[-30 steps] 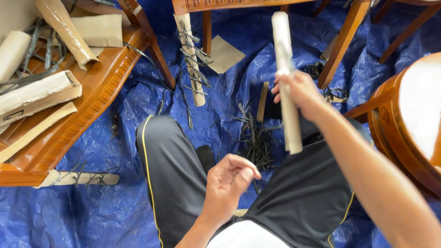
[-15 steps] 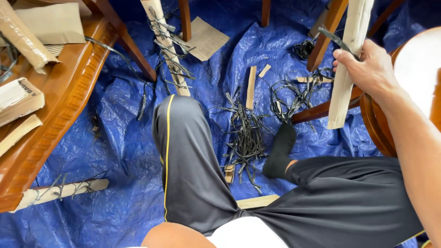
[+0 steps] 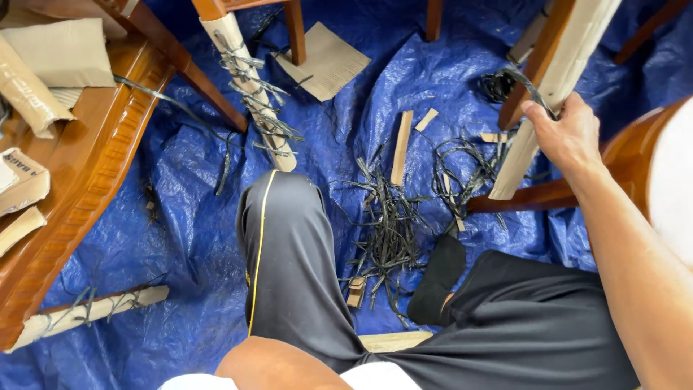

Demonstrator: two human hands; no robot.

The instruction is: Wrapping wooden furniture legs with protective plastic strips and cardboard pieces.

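A: Right hand (image 3: 570,137) is seen at upper right, clenched around a cardboard strip (image 3: 559,79).

B: Appearance of the strip?

A: Long, pale beige, flat-sided, slanted from the top edge down to the left; its lower end is seen just above a chair rail (image 3: 530,196). A black strap (image 3: 530,87) is pinned against it under the thumb and curls away to the upper left.

B: Left hand?

A: Not in view; only a bare forearm (image 3: 281,368) is seen at the bottom edge, so its state cannot be told.

B: Surroundings?

A: A blue tarp (image 3: 180,231) is spread over the floor. Cut black straps (image 3: 390,224) are heaped between the legs, beside a black sock (image 3: 437,278). Black shorts (image 3: 289,253) with a yellow stripe are worn. A chair leg (image 3: 249,90), wrapped in cardboard and bound with black straps, is seen at upper left. A second wrapped leg (image 3: 86,310) lies at lower left. A flat cardboard square (image 3: 325,61) lies on the tarp at top centre. Loose cardboard pieces (image 3: 43,65) are stacked on a glossy wooden seat (image 3: 86,180) at left.
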